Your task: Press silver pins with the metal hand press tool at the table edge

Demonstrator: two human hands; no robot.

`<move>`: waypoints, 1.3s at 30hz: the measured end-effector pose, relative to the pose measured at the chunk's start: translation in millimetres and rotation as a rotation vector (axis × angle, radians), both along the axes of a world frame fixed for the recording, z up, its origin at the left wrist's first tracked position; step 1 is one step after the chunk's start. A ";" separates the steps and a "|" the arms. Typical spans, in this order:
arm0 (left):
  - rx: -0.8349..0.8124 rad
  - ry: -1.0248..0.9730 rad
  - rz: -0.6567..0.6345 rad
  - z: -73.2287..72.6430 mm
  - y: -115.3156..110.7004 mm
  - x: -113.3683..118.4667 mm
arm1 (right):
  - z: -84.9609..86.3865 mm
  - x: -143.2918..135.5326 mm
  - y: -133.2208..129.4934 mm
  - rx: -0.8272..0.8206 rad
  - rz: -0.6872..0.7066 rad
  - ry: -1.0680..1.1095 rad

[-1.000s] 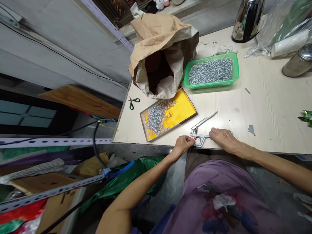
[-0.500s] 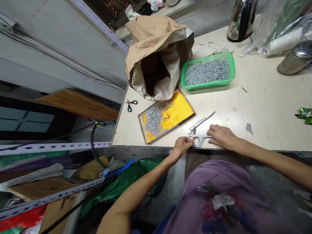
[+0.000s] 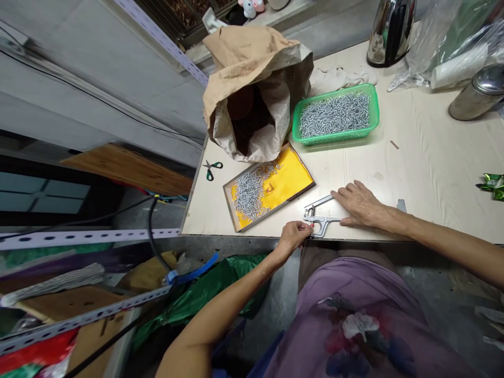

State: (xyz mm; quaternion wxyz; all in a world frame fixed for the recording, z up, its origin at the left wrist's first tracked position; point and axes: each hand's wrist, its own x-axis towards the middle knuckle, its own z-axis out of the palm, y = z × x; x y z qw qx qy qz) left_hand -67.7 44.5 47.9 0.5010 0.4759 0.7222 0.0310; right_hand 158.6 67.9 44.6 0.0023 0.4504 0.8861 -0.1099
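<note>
Flat at the table's front edge lie silver hand press pliers (image 3: 325, 220), with a long lever, a spring and a small red part at the jaw. My right hand (image 3: 361, 205) is around the handle ends, fingers over the upper lever and thumb at the lower handle. At the jaw, my left hand (image 3: 293, 236) is pinched closed; what sits between its fingertips is too small to make out. Left of the pliers is a shallow tray (image 3: 271, 207) with a yellow bottom, partly covered by small silver metal pieces (image 3: 249, 197).
Behind the tray stands an open brown paper sack (image 3: 252, 63). A green plastic basket (image 3: 334, 139) full of similar metal pieces is beside it. Green-handled scissors (image 3: 212, 168) lie at left. A kettle (image 3: 389, 37) and metal canister (image 3: 472, 97) stand at the back right.
My right hand has shifted up and spread onto the upper lever, which has swung down closer to the lower handle. My left hand stays at the jaw.
</note>
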 end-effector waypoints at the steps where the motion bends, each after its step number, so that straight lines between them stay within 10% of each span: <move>1: -0.007 0.008 -0.013 0.5 -0.3 -1.1 | 0.9 0.1 -3.3 0.018 0.005 0.014; 4: 0.065 0.085 -0.136 2.9 -3.8 -5.0 | 3.3 -0.6 -11.6 0.052 0.012 0.052; 11: 0.827 0.187 -0.749 -5.8 1.5 17.9 | 6.6 -5.4 -19.7 0.057 -0.025 0.069; 17: 0.808 0.098 -1.097 -17.0 34.9 35.5 | 4.7 8.2 -22.8 -0.038 -0.102 0.130; 39: 0.722 0.224 -0.965 -10.1 47.7 66.8 | -17.9 10.5 -7.3 0.002 -0.114 0.149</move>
